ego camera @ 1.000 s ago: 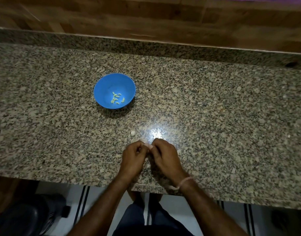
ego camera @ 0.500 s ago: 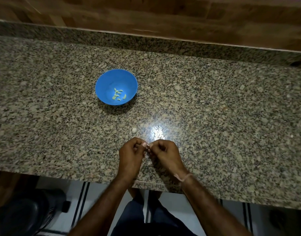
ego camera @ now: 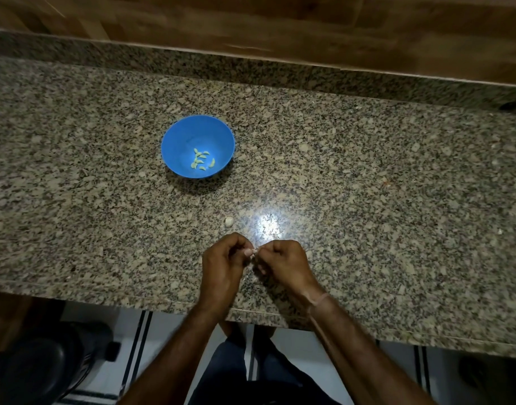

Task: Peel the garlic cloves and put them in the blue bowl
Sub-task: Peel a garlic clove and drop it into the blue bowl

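Head view. Left hand and right hand meet over the near part of the worktop. The fingers of both hands are curled tight, pinching one small garlic clove, which is mostly hidden. A loose clove lies just beyond the hands. The blue bowl stands well apart, back-left, holding several peeled cloves.

Risks, as judged:
- The pinched clove is tiny and could squirt free, dropping off the near edge to the floor.
- In the dim light, skin scraps could go unnoticed and ride into the bowl.
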Motion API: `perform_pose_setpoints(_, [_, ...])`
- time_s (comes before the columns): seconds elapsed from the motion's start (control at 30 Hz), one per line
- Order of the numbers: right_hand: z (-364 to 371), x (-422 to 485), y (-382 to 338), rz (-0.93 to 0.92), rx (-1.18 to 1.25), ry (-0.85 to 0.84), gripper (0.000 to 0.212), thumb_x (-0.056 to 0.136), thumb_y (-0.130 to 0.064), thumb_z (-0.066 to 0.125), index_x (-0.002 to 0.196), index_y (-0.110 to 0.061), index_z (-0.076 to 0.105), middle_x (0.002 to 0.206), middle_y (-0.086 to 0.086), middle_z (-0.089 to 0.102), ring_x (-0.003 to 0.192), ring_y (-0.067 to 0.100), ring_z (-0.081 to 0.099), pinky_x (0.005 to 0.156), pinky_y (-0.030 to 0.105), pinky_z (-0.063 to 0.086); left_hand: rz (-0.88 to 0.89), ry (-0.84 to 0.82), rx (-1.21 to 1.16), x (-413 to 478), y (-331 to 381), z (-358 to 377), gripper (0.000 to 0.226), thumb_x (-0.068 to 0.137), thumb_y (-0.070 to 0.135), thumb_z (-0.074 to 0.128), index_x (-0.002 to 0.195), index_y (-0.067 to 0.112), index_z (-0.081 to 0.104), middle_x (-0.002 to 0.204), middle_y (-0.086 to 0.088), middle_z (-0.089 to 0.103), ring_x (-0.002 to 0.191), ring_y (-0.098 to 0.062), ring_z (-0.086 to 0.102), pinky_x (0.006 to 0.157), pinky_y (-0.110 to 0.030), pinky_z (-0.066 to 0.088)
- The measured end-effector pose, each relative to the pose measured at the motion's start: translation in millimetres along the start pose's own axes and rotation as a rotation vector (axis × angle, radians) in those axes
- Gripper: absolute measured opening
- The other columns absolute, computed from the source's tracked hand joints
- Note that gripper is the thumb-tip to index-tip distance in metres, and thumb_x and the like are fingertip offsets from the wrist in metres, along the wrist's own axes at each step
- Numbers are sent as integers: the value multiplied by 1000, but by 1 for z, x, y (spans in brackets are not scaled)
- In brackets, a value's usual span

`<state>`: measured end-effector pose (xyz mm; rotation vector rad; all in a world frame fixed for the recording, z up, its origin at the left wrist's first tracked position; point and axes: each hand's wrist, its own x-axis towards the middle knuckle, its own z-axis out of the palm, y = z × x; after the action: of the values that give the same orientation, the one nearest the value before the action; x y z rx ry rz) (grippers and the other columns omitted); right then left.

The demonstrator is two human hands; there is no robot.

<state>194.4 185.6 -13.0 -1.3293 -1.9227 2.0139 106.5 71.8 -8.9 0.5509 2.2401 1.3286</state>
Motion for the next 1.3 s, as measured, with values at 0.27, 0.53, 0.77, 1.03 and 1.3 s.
perform_pose_setpoints(0.27, [0, -2, 3, -259, -391, 123, 16, 91, -14, 70, 75, -15, 69, 68, -5, 68, 61, 2, 59, 56, 12, 41, -155, -28, -24, 6, -6, 4, 18, 93, 11, 71, 79, 21, 72, 73, 3, 71, 73, -14, 68, 64, -22, 53])
perform_pose_setpoints(0.53, [-1, 0, 2, -335, -435, 100, 18, 92, -14, 65, 75, -20, 66, 67, -6, 65, 61, 6, 59, 56, 22, 44, -110, 26, 4, 5, -4, 9, 21, 98, 14, 65, 77, 18, 66, 68, 2, 65, 66, -14, 59, 56, -12, 41])
perform_pose_setpoints(0.77, [1, 3, 11, -389, -489, 151, 19, 94, -15, 62, 76, -20, 62, 69, -6, 61, 64, 9, 56, 59, 27, 43, -229, 44, -129, 5, -11, 17, 28, 103, 26, 60, 78, 16, 67, 72, -8, 67, 66, -21, 59, 63, -34, 48])
perform_pose_setpoints(1.03, [-5, 14, 23, -470, -769, 248, 10, 96, -24, 65, 89, -27, 72, 87, -9, 66, 83, 15, 57, 66, 29, 37, -238, 125, -49, 8, -16, 18, 22, 99, 28, 66, 81, 16, 71, 74, -4, 70, 73, -23, 66, 65, -32, 52])
perform_pose_setpoints(1.3, [0, 13, 15, -283, -111, 80, 5, 91, -10, 77, 86, -12, 78, 80, -3, 77, 78, 10, 74, 70, 24, 58, -122, 49, -14, 5, -12, 19, 26, 102, 22, 62, 79, 17, 72, 68, 4, 70, 64, -5, 65, 56, -14, 46])
